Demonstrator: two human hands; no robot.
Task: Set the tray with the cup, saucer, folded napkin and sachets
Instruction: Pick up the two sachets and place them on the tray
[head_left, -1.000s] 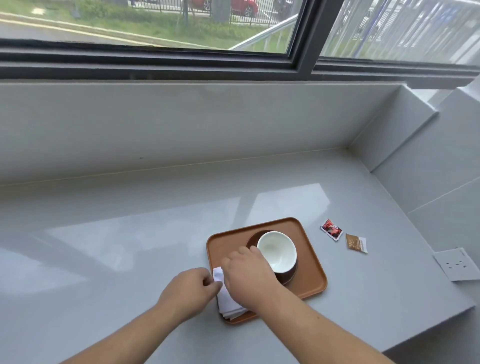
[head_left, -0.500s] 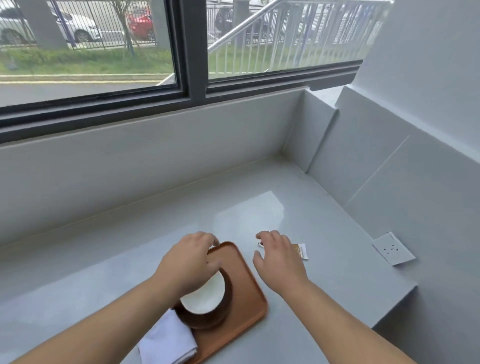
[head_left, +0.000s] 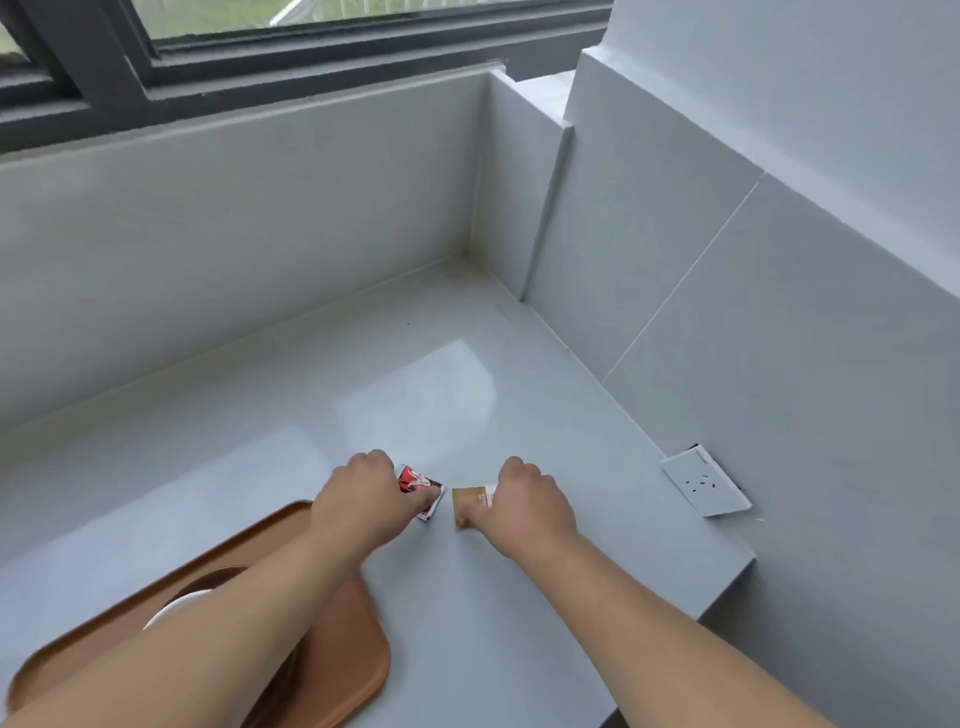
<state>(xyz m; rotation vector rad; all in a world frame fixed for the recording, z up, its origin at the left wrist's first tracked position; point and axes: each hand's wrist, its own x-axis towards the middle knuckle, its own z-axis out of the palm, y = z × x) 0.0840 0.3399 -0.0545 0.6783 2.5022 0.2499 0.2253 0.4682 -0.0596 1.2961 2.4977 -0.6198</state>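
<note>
A brown tray (head_left: 343, 644) lies at the lower left on the grey counter. On it a white cup (head_left: 174, 610) stands in a dark saucer (head_left: 208, 579); my left forearm covers most of both. The napkin is out of view. My left hand (head_left: 358, 501) pinches the near edge of a red and black sachet (head_left: 418, 480) just right of the tray. My right hand (head_left: 530, 506) pinches a brown sachet (head_left: 470, 501) beside it. Both sachets sit at counter level, and I cannot tell whether they are lifted.
The counter (head_left: 467, 395) ends in tiled walls at the back and right. A white wall socket (head_left: 706, 480) hangs loose at the right wall. The counter's front edge (head_left: 722, 597) drops off at the lower right. A dark window frame (head_left: 311, 57) runs above.
The view has swung right and down. My left hand left the cup and reached over to the red sachet. My right hand closed on the brown sachet.
</note>
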